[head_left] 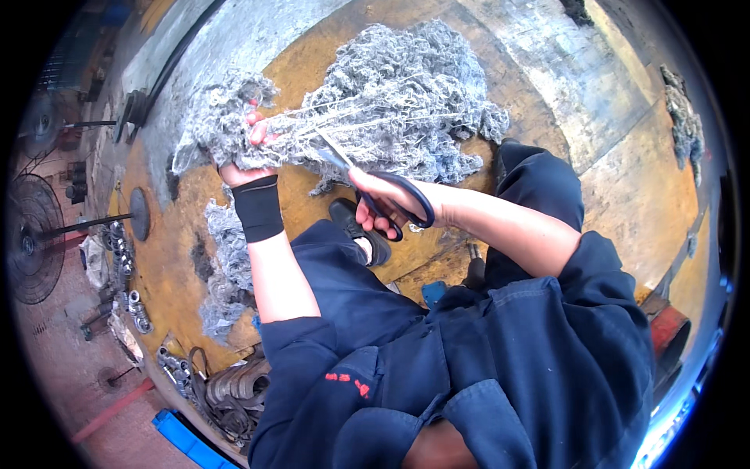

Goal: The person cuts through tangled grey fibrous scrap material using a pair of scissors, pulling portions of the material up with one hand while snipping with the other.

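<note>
My left hand [244, 173] is closed on a bundle of grey waste yarn [226, 109], its fingertips poking through the tangle. A black wristband [258, 209] wraps the left wrist. Stretched white strands run from that bundle to a large heap of grey waste yarn [406, 70] on the right. In my right hand [383, 191] is a pair of dark-handled scissors [420, 202], with fingers through the loops. The blades point up and left against the strands, partly lost among the fibres, so I cannot tell whether they touch them.
Looser grey yarn [226, 270] lies by my left forearm, and another clump [683, 121] at the far right. Pedestal fans [35, 234] stand on the left. Metal fittings [139, 311] and dark straps [234, 391] lie lower left. My shoe [359, 230] rests below the scissors.
</note>
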Tool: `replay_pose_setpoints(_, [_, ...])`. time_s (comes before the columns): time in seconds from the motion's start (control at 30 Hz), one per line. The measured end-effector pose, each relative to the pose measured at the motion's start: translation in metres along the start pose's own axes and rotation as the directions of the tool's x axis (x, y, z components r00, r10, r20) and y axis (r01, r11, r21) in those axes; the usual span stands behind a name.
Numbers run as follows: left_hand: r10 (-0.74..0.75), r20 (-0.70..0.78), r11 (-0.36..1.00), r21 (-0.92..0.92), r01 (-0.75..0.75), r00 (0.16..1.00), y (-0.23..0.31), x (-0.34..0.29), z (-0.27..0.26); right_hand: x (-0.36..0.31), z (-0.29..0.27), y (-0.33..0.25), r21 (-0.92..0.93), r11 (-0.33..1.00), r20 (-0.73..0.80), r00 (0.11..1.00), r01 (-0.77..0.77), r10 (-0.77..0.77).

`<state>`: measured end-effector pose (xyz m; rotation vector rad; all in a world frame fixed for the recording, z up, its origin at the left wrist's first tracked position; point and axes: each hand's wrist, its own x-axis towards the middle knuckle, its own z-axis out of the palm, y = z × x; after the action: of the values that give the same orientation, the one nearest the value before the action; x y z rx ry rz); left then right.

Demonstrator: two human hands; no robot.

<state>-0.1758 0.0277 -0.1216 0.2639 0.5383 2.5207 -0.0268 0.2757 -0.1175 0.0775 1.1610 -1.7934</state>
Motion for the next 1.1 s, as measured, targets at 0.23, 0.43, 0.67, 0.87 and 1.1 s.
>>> replay_pose_setpoints(0.23, [-0.023, 0.035, 1.000, 0.010, 0.022, 0.999, -0.007, 0.002, 0.010, 0.037, -0.006, 0.013, 0.143, 0.989, 0.031, 0.999, -0.032, 0.028])
replay_pose_setpoints(0.43, [-0.016, -0.002, 0.999, 0.030, 0.016, 1.000, -0.015, 0.004, 0.021, 0.051, -0.006, 0.002, 0.181, 0.983, 0.065, 0.998, -0.029, 0.017])
replay_pose_setpoints(0.67, [-0.060, 0.002, 0.996, 0.069, 0.060, 0.998, -0.018, -0.003, 0.022, 0.044, -0.002, -0.013, 0.260, 0.960, -0.030, 0.995, 0.102, -0.097])
replay_pose_setpoints(0.87, [0.007, -0.028, 0.998, 0.063, -0.005, 1.000, -0.021, -0.008, 0.010, 0.036, 0.003, -0.015, 0.295, 0.941, -0.140, 0.981, 0.168, -0.132])
replay_pose_setpoints(1.1, [-0.011, -0.032, 0.997, 0.082, 0.014, 0.999, -0.027, -0.011, 0.013, 0.023, -0.001, -0.042, -0.006, 0.948, -0.215, 0.926, 0.318, -0.312])
